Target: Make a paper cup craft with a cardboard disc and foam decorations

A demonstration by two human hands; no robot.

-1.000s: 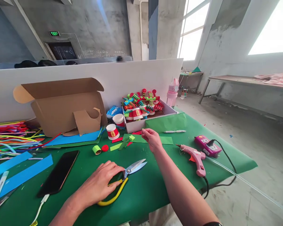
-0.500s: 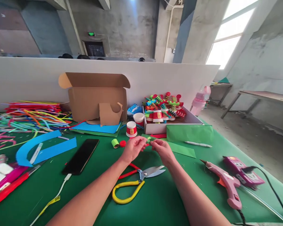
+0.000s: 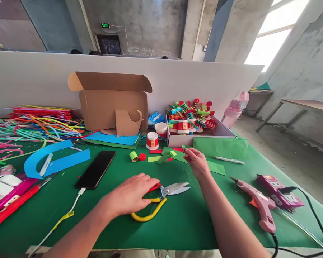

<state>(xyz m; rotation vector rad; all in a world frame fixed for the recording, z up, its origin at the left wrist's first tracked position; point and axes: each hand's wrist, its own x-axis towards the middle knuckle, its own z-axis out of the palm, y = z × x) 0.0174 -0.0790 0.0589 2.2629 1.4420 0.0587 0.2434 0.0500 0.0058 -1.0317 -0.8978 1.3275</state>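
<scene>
I see left hand (image 3: pixel 131 195) back down on the scissors (image 3: pixel 161 195), fingers over the handles at 6 o'clock of the counter (image 3: pixel 177 229) | right hand (image 3: pixel 196 163) — now alone — pinches a green paper scrap (image 3: pixel 183 147) at 12 | cutting looks next

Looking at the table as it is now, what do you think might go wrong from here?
The left hand covers the handles of the yellow-and-red-handled scissors, whose blades look slightly parted and point toward the right forearm; a careless lift might nick it. The pink glue gun lies near the table edge, cable hanging over; a snag might drag it off.
</scene>
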